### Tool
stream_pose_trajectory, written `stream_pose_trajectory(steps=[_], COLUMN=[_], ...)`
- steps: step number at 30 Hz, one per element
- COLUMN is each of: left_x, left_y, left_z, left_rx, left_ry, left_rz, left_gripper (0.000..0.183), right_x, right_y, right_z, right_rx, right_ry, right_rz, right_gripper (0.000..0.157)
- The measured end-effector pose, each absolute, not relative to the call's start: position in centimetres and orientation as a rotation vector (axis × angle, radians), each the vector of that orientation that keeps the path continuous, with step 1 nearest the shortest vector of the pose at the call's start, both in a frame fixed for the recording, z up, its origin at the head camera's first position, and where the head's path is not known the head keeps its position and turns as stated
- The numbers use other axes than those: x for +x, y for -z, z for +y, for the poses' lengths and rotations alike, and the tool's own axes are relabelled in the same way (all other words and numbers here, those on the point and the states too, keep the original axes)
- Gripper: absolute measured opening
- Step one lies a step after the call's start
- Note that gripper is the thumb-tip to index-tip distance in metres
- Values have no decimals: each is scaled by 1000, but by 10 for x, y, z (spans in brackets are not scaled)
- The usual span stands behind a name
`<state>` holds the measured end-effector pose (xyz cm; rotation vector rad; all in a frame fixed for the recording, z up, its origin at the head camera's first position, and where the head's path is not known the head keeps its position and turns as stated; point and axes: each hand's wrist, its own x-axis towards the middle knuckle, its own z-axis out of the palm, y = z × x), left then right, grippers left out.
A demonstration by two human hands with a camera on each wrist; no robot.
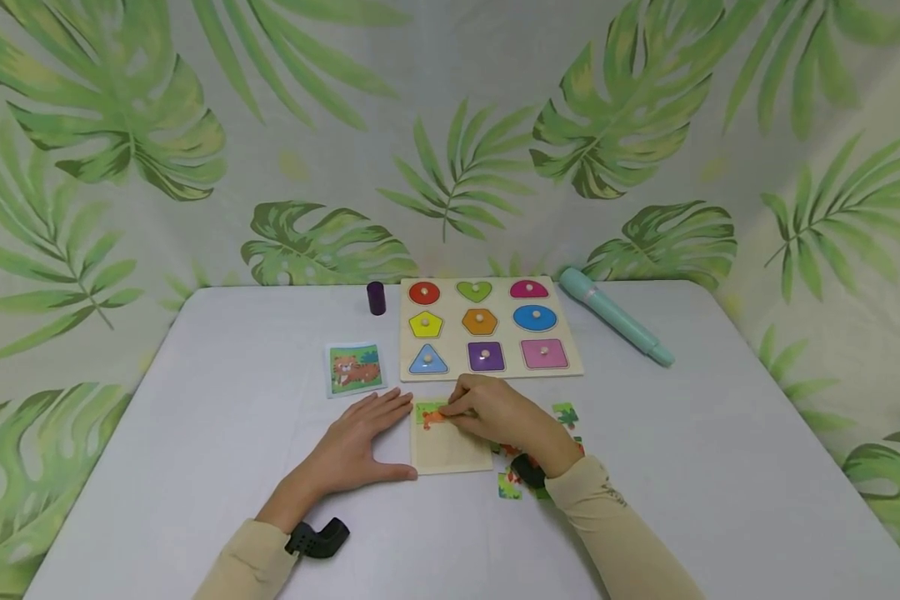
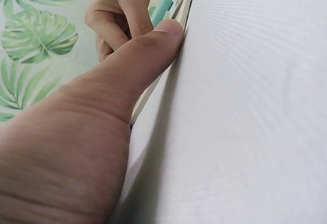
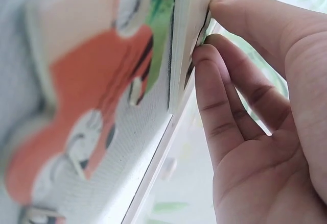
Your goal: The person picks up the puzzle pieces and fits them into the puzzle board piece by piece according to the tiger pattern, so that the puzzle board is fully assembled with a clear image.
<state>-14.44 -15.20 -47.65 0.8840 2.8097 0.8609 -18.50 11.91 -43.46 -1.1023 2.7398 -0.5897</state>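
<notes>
A small square wooden puzzle tray (image 1: pixel 450 454) lies on the table, with green-and-orange puzzle pieces (image 1: pixel 431 414) fitted at its top left. My left hand (image 1: pixel 360 442) rests along the tray's left side, fingers straight and thumb stretched out; the thumb (image 2: pixel 158 40) touches the tray's edge in the left wrist view. Over the tray's top edge, my right hand (image 1: pixel 498 412) pinches a puzzle piece between thumb and fingertips, and the fingers mostly hide it. Loose puzzle pieces (image 1: pixel 509 486) lie right of the tray, partly under the right wrist. One large orange-and-white piece (image 3: pixel 97 71) shows close in the right wrist view.
Behind the tray lies a board of knobbed coloured shapes (image 1: pixel 453 364). A tiger picture card (image 1: pixel 356 369) is at its left, near a dark purple cylinder (image 1: pixel 376 298). A mint-green stick-like object (image 1: pixel 617 317) lies at back right. Leaf-patterned cloth (image 1: pixel 450 175) hangs behind the table.
</notes>
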Motion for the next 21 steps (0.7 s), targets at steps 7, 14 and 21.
stream_pose_trajectory(steps=[7,14,21], left_x=[-146,-146,-145], left_y=[477,477,477], left_z=[-152,-151,-151], left_rx=[882,883,876], left_ry=[-843,-848,-846], left_rz=[2814,2815,2810], left_gripper=[100,99,100], right_x=[-186,-184,-183], right_y=[434,435,435], right_z=[119,119,118], right_rx=[-1123,-1088,-1061], right_ry=[554,567,547], right_rz=[2745,2755,2771], right_gripper=[25,25,25])
